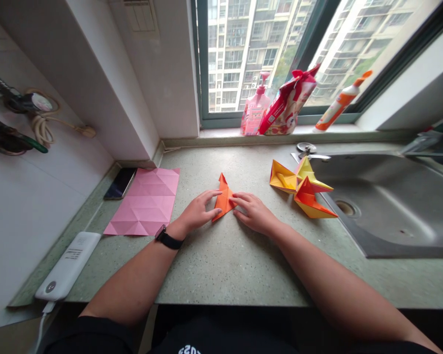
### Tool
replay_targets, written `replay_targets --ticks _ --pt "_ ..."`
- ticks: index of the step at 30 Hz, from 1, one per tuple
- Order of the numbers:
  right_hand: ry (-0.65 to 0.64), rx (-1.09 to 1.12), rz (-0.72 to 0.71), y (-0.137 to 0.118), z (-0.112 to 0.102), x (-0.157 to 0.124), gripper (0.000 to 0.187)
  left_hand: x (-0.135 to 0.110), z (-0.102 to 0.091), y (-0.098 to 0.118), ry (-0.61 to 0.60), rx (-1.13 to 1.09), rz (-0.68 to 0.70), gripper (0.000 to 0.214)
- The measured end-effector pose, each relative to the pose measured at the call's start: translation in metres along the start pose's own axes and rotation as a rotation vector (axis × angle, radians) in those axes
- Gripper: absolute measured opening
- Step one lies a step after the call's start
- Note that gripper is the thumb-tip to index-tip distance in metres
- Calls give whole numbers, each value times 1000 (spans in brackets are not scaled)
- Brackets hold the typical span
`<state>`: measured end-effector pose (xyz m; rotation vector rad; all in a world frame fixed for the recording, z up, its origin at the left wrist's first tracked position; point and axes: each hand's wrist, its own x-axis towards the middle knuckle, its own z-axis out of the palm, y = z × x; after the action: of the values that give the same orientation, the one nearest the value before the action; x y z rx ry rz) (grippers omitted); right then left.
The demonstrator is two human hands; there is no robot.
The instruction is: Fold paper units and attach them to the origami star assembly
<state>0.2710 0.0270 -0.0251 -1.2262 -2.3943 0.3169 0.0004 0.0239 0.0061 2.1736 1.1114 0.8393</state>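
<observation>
A small orange origami piece (224,197) lies on the counter in front of me, folded into a flat, pointed shape with one tip toward the window. My left hand (199,210) grips its left side, with the thumb low and the fingers higher up. On its right edge, my right hand (256,211) holds the paper with bent fingertips. Some of the folds are covered by the fingers. To the right stands a finished-looking folded paper model (304,184) in yellow and orange with several open points, touched by neither hand.
Creased pink paper (147,201) lies at left, beside a phone (120,184) and a white power bank (69,265) with a cable. The steel sink (391,196) is at right. A pink pump bottle (256,110), red bag (291,105) and orange-white bottle (339,105) stand on the sill.
</observation>
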Motion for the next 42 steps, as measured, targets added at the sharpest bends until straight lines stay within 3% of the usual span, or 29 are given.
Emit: replay_targets --ticks 7,12,18,23,28,35,38,42 --pt "-15 -4 11 0 2 -1 41 -3 2 4 -79 228 -67 51" --pt "-24 -23 3 -1 0 -1 41 -3 1 4 -98 235 -82 48" --pt "-27 -49 -19 -3 -1 -1 41 -3 0 4 -48 274 29 40" --pt "-25 -40 -24 -4 -2 0 40 0 0 5 25 108 90 30" --pt "-15 10 -18 -1 0 0 42 3 4 4 -17 -53 82 33" --pt "59 201 86 -5 4 0 52 -1 7 3 -103 -18 79 43" --pt "159 299 119 -9 4 2 56 -2 6 9 -88 -52 137 44" --pt "307 469 299 -8 2 4 60 -4 5 15 -33 -40 218 44"
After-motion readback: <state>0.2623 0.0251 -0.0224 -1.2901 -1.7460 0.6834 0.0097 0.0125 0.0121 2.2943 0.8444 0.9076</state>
